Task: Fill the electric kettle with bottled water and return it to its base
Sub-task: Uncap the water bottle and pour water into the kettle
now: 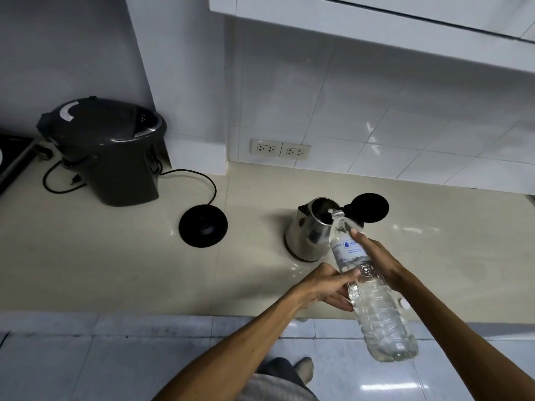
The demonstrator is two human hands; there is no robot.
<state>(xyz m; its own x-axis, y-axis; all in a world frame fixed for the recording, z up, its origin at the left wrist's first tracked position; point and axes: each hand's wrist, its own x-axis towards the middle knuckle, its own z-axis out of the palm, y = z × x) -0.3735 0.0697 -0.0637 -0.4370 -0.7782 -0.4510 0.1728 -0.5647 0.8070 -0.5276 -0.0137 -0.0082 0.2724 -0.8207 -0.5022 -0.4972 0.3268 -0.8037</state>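
Observation:
A steel electric kettle [307,235] stands on the beige counter [115,264] with its black lid [370,208] flipped open to the right. A clear water bottle [373,293] is tilted, uncapped mouth over the kettle's opening. My right hand [376,259] grips the bottle near its label. My left hand [324,287] holds the bottle's lower body from the left. The round black kettle base [203,225] lies on the counter to the kettle's left, apart from it, with its cord running back.
A dark grey water boiler [110,149] stands at the back left by the wall corner. Two wall sockets [280,149] sit above the counter's back edge. A cabinet [376,21] overhangs. The counter's front edge drops to a tiled floor [115,357].

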